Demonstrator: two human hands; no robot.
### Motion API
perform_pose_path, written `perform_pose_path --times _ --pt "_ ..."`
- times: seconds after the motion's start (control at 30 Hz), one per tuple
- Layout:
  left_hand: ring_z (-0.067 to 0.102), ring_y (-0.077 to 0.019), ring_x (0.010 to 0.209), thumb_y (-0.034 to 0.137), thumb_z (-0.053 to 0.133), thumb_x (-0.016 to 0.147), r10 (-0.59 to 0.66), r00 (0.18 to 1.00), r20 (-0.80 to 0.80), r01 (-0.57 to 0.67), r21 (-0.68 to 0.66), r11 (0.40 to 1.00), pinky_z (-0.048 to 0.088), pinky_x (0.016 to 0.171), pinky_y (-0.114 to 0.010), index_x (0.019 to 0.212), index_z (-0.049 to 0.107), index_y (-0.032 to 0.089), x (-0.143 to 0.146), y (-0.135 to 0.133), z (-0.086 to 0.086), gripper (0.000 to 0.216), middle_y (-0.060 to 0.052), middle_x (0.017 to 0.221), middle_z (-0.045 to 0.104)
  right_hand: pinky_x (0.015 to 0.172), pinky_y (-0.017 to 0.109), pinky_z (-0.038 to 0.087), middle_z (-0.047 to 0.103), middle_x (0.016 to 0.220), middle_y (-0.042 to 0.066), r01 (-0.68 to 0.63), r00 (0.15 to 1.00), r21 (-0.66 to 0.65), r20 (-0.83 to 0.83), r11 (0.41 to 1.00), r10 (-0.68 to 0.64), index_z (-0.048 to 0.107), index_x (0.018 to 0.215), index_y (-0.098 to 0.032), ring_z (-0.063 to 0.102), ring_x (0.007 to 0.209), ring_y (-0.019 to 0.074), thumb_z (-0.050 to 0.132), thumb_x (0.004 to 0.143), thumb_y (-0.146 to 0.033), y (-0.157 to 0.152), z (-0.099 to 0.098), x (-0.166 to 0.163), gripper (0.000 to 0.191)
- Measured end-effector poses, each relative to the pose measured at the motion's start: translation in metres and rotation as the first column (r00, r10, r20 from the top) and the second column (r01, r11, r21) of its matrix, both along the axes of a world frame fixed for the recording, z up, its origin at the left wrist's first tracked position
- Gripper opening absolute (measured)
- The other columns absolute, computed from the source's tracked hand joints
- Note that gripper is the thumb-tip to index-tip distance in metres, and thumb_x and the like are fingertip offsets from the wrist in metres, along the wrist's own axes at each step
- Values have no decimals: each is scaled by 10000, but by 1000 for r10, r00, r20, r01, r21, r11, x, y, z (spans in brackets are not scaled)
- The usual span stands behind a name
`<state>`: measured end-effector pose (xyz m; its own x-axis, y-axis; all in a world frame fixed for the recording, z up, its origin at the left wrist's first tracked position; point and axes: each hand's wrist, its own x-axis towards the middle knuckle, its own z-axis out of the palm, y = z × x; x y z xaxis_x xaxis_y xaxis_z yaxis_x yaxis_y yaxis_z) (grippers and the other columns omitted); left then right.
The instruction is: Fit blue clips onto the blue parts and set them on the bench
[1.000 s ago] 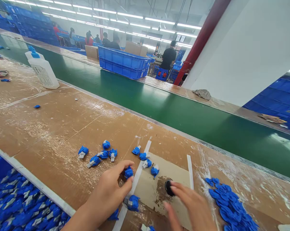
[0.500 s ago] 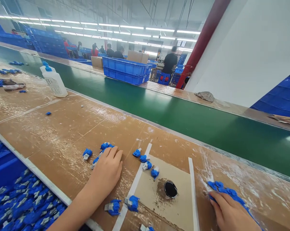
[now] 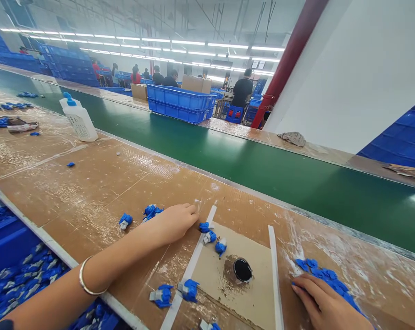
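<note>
The left hand point(image 3: 174, 222) lay flat over small blue-and-white plastic parts point(image 3: 210, 237), gathering them, nothing gripped. The right hand point(image 3: 326, 305) rested open on the blue caps point(image 3: 322, 274); a pinch seemed needed next.

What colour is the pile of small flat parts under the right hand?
Blue; the pile under the right hand shows in the head view.

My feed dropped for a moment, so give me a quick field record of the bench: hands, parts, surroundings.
left hand: palm down on the bench, fingertips at the white strip, over loose blue parts
right hand: flat on the blue pile
centre: black round piece on a cardboard sheet
bin: blue parts, lower left
behind: green conveyor belt, white bottle
</note>
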<state>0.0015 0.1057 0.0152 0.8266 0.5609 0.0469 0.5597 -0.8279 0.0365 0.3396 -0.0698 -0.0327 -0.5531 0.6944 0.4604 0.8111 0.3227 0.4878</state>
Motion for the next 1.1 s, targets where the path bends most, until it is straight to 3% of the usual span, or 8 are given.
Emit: perform_pose_path --times 0.13,0.27,0.37,0.47,0.6,0.7,0.9,1.1 --pt "660 -242 878 180 578 912 51 998 -32 -51 8 999 488 718 -319 971 644 150 -7 -8 1 94 -72 927 686 613 301 598 743 865 45 95 968 -143 -219 985 -125 733 815 -216 722 754 194 293 884 -149 -3 -9 2 450" --pt "659 -247 865 370 663 890 40 998 -57 -40 -7 999 478 706 -317 1042 639 156 -8 -20 1 264 -73 946 682 451 278 547 736 761 6 202 873 -216 -403 955 -276 699 750 -224 703 589 176 361 919 -274 -1 -1 -10 381" --pt "650 -255 842 384 695 860 38 998 -55 -39 -20 999 472 698 -329 1085 629 144 -8 -29 5 336 -88 968 661 459 312 554 723 714 3 241 813 -295 -459 925 -358 667 727 -237 696 562 199 353 892 -305 1 3 -16 361" --pt "640 -248 831 305 699 852 35 998 -50 -37 -43 998 466 705 -332 1061 638 159 -11 -36 11 262 -79 961 649 457 319 545 719 709 16 266 793 -330 -460 906 -400 646 732 -245 695 559 210 344 877 -314 2 2 -17 342" --pt "630 -249 893 233 674 845 0 1000 -17 -1 -73 997 467 766 -345 1136 628 199 -16 -39 15 297 -72 1011 645 474 308 537 733 787 38 244 853 -215 -417 946 -315 623 866 -233 713 636 217 366 896 -338 4 11 -24 280" --pt "624 -255 934 182 665 814 -38 999 14 39 -75 996 457 792 -354 1217 591 218 -20 -38 14 411 -71 1078 644 481 275 513 706 763 18 135 883 -112 -437 985 -170 558 944 -235 696 630 186 398 943 -364 7 27 -42 206" --pt "627 -231 942 94 548 887 -193 980 42 192 9 981 430 795 -343 1091 617 184 -21 -35 11 233 -64 1048 683 801 218 538 672 1015 55 -216 850 -175 -518 961 97 509 1097 -190 655 946 134 522 906 -237 16 41 -81 198" --pt "627 -251 835 77 517 898 -163 985 60 162 23 986 447 741 -361 1004 638 122 -19 -31 1 167 -102 904 690 808 211 537 661 1019 52 -276 848 -215 -514 937 132 513 1102 -181 629 944 132 546 873 -170 22 29 -89 232"
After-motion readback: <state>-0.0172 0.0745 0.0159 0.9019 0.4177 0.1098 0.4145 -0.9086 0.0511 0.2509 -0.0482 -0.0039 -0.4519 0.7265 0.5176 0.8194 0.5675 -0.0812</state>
